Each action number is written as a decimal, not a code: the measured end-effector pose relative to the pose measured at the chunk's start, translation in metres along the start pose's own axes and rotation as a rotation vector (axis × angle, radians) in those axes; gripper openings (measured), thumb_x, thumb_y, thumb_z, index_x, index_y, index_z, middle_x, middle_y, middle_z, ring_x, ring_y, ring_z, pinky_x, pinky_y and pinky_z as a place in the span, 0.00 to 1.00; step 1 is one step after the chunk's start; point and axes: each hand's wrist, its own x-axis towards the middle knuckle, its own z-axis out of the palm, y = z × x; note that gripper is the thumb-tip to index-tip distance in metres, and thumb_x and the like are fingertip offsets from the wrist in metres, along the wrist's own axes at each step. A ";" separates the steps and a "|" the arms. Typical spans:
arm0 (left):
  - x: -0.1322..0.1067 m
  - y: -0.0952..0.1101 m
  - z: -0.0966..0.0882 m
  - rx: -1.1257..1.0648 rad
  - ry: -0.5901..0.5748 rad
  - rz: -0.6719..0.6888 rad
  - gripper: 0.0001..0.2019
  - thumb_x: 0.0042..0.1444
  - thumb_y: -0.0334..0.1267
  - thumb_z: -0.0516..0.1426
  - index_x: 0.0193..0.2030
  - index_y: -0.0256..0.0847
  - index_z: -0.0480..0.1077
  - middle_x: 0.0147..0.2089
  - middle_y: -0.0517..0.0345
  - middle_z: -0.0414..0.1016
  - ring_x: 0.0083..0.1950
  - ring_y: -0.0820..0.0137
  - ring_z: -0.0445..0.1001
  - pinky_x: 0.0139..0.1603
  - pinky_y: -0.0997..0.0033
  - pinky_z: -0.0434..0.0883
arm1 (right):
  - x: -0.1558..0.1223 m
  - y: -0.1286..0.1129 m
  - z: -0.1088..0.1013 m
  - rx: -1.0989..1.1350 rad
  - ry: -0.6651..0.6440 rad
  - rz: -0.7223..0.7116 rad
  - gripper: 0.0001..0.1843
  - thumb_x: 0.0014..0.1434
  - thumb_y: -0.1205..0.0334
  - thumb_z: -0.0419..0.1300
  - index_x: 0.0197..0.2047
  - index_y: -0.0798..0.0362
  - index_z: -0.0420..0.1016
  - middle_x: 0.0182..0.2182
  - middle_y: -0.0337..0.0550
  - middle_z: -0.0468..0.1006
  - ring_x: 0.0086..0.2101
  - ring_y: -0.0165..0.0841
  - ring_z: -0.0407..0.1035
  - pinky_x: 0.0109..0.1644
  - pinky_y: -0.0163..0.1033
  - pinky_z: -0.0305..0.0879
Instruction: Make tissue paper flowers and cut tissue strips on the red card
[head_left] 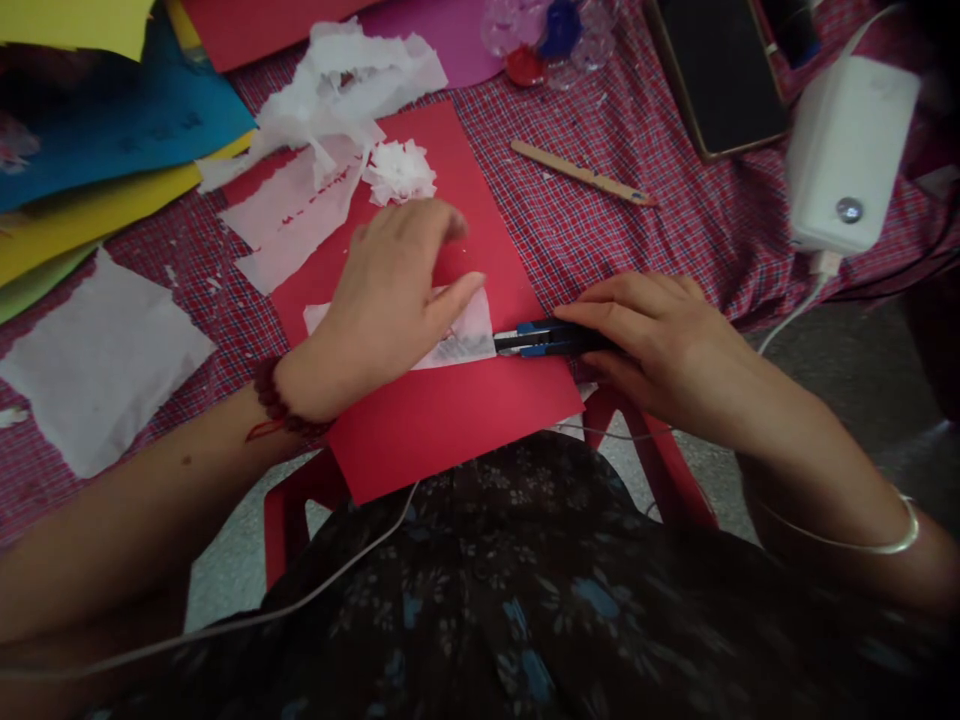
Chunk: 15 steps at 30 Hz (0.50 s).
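Note:
My left hand (397, 295) lies flat with fingers stretched out, pressing a folded strip of white tissue paper (466, 338) onto a red card sheet (442, 410). My right hand (660, 345) is closed round a blue and black utility knife (536, 340), whose tip meets the right end of the tissue strip. A small white tissue flower (400, 170) rests on the red card above my left hand. Torn tissue strips (296, 215) lie to its left.
A crumpled tissue heap (352, 80), blue (112, 120) and yellow (75, 215) card sheets and a flat tissue square (97, 365) lie at the left. A wooden stick (581, 173), a dark tablet (720, 70) and a white device (847, 150) sit at the right on checked cloth (675, 220).

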 end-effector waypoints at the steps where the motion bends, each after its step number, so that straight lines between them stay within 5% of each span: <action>1: 0.002 0.002 -0.001 0.054 -0.016 0.073 0.21 0.70 0.44 0.58 0.64 0.36 0.67 0.66 0.44 0.72 0.68 0.51 0.68 0.70 0.48 0.62 | 0.000 0.000 0.000 0.003 -0.001 0.002 0.24 0.66 0.64 0.57 0.63 0.39 0.74 0.54 0.47 0.79 0.53 0.52 0.73 0.54 0.59 0.67; 7: 0.025 -0.003 0.014 0.201 -0.165 0.330 0.34 0.70 0.47 0.58 0.78 0.41 0.54 0.83 0.46 0.45 0.83 0.46 0.41 0.78 0.33 0.35 | -0.001 0.002 0.000 0.029 -0.005 -0.004 0.24 0.67 0.64 0.57 0.65 0.39 0.73 0.55 0.48 0.78 0.54 0.52 0.73 0.55 0.59 0.67; 15: 0.030 -0.013 0.022 0.136 -0.215 0.321 0.30 0.71 0.46 0.56 0.77 0.46 0.57 0.82 0.52 0.49 0.83 0.52 0.37 0.79 0.35 0.32 | -0.027 -0.008 0.006 0.033 0.075 -0.011 0.22 0.70 0.62 0.57 0.65 0.43 0.72 0.53 0.50 0.80 0.50 0.49 0.75 0.50 0.55 0.69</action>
